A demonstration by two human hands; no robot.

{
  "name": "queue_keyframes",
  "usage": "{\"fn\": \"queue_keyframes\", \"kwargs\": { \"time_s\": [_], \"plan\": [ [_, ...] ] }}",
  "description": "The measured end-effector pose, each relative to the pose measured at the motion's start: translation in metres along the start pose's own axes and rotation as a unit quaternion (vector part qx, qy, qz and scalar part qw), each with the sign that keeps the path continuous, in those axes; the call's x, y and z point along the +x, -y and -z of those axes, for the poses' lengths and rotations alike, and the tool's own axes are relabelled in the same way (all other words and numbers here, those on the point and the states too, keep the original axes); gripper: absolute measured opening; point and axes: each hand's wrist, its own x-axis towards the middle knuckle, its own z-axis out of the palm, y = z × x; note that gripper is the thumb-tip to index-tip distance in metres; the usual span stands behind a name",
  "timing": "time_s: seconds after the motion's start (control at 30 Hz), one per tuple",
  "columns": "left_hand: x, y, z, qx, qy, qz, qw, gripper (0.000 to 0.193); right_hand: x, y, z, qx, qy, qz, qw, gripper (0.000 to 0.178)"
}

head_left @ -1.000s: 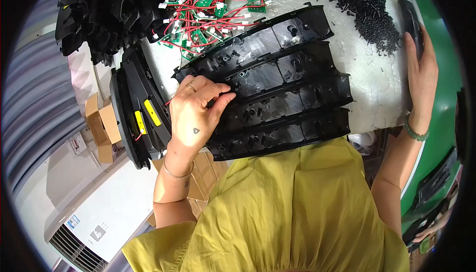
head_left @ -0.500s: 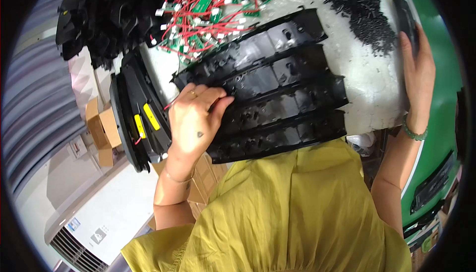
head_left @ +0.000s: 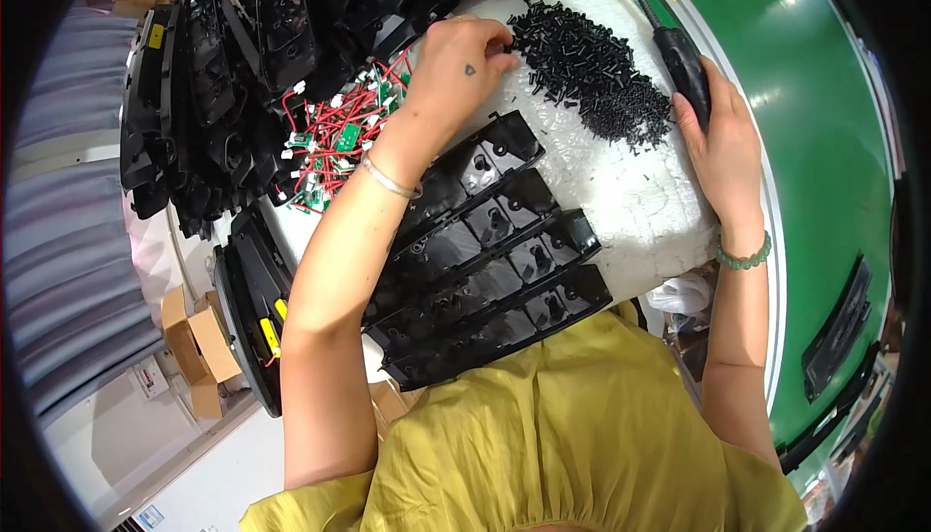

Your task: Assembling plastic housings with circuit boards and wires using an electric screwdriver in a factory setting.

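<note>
head view: left hand [head_left: 456, 62] at black screw pile [head_left: 596, 81] on white pad [head_left: 640, 207]

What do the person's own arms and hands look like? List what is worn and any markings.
Both forearms are bare; the yellow-green garment leaves them uncovered. The left hand has a small dark heart-shaped mark on its back, and a thin silver bangle circles that wrist. The right hand shows no markings; a bracelet of pale green beads sits on its wrist.

Four black panels [head_left: 495, 260], two hands [head_left: 461, 57]
</note>
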Motion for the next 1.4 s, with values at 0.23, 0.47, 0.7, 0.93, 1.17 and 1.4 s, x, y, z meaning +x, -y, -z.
{"fn": "queue_keyframes", "kwargs": {
  "time_s": [0.23, 0.47, 0.7, 0.93, 1.17, 1.4],
  "plan": [
    [-0.004, -0.007, 0.000, 0.059, 0.008, -0.006, 0.998, 0.014, -0.003, -0.004, 0.006, -0.007, -0.001, 0.015, 1.000, 0.047],
    [-0.069, -0.065, 0.078, -0.086, -0.004, 0.068, 0.994, 0.010, 0.001, -0.012, 0.006, -0.005, 0.015, 0.021, 1.000, 0.049],
    [-0.196, -0.104, 0.113, -0.054, 0.042, 0.304, 0.950, 0.015, 0.002, -0.027, -0.003, -0.008, 0.023, 0.029, 0.999, 0.049],
    [-0.217, -0.122, 0.073, 0.019, 0.010, 0.244, 0.969, 0.031, -0.002, -0.023, 0.002, -0.025, 0.022, 0.038, 0.999, 0.050],
    [-0.219, -0.131, 0.069, 0.077, 0.038, 0.249, 0.965, 0.030, -0.008, -0.018, 0.004, -0.024, 0.015, 0.040, 0.999, 0.053],
    [-0.213, -0.129, 0.071, 0.096, 0.029, 0.189, 0.977, 0.022, -0.004, -0.021, 0.004, -0.039, 0.005, 0.047, 0.998, 0.053]
  ]
}}
